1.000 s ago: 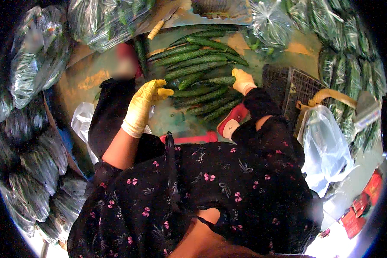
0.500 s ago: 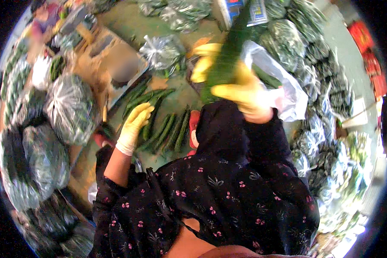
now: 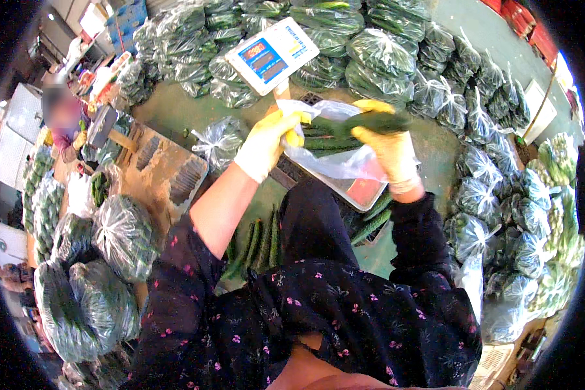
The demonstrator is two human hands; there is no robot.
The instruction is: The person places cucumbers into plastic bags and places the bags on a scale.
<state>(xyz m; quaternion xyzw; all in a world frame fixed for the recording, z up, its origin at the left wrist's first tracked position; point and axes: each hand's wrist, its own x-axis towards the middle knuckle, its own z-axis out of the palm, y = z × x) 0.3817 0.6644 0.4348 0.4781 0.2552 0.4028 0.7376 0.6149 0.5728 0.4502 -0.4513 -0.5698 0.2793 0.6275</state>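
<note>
Both my hands wear yellow-palmed gloves. My left hand (image 3: pixel 274 140) is closed on the rim of a clear plastic bag (image 3: pixel 348 164) lying over a weighing scale. Several long green cucumbers (image 3: pixel 318 138) show inside the bag. At the bag's right side, my right hand (image 3: pixel 389 153) grips a dark green cucumber (image 3: pixel 385 121) across the bag's mouth; whether it is more than one I cannot tell. Part of the scale's metal tray (image 3: pixel 368 198) shows under the bag. Loose cucumbers (image 3: pixel 261 246) lie on the floor by my left forearm, and others (image 3: pixel 374 224) beside the tray.
The scale's display (image 3: pixel 273 55) stands beyond the bag. Filled bags of cucumbers (image 3: pixel 381 62) are piled along the far and right sides. A tied bag (image 3: pixel 218 144) and a dirty board (image 3: pixel 169 172) lie to the left. Another person (image 3: pixel 65 123) is at the far left.
My left hand has moved from above the floor cucumbers to the bag's rim and closed on it. My right hand has brought the cucumber down to the bag. The view has shifted.
</note>
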